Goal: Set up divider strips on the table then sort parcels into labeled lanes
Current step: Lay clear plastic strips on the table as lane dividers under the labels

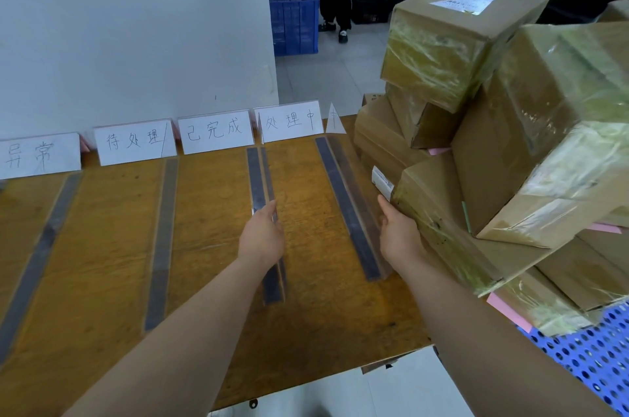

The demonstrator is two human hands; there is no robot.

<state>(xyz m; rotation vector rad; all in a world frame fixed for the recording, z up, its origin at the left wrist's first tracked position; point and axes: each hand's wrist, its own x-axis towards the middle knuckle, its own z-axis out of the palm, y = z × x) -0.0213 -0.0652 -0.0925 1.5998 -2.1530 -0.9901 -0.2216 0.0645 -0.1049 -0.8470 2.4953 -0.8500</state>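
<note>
We note an orange-brown wooden table with dark grain flecks, crossed by dark grey divider strips. White paper lane cards bear black handwriting. Brown cardboard parcels shine yellowish under clear tape (pink slips between). Blue perforated plastic crate.

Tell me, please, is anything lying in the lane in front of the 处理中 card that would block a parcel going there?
Nothing visible does: the wood between the two divider strips is bare; only the left hand overlaps the left strip.
</note>
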